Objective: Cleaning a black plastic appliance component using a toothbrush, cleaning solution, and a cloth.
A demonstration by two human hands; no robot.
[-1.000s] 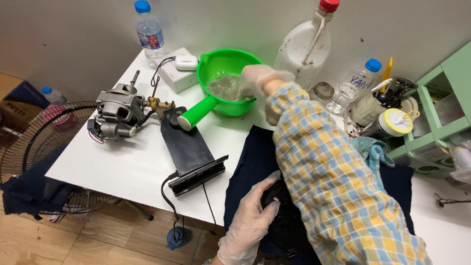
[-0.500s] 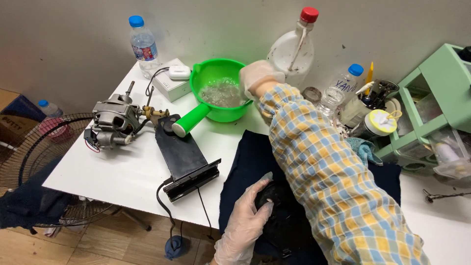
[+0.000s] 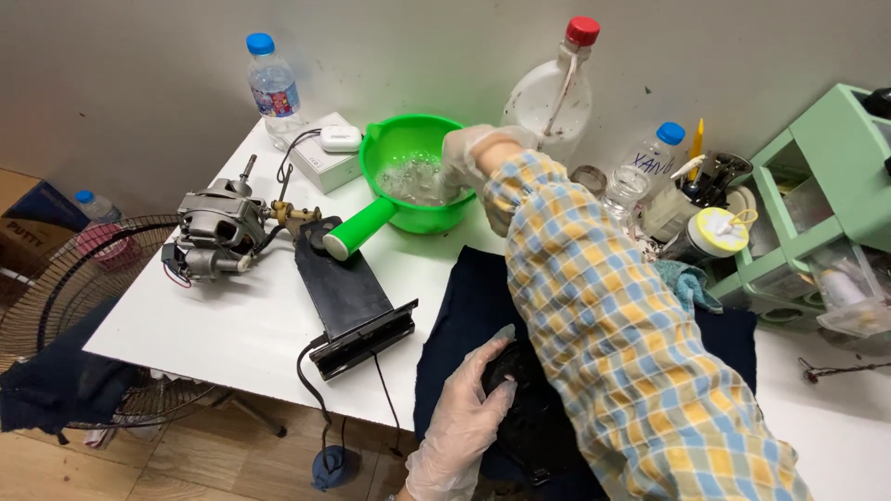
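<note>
Right hand: the gloved right hand (image 3: 464,153) reaches forward into the green basin (image 3: 413,172), fingers curled down into the foamy water (image 3: 413,178); what it pinches, if anything, I cannot tell.
Left hand: the gloved left hand (image 3: 464,417), fingers spread and pressed flat, pins a black part (image 3: 520,390) near the body, seemingly to keep it from sliding.
Under the left hand: a dark cloth (image 3: 464,315) covers the white worktop (image 3: 232,325), probably to catch drips and dirt.
Left of the hands: a black housing (image 3: 348,297) with its cord, and beyond it a bare fan motor (image 3: 218,232), set aside out of reach of the water.
Beyond the right hand: a large clear bottle (image 3: 548,93) with a red cap.
Change: against the earlier views the right hand sits lower in the basin; the left hand has stayed on the part.
</note>
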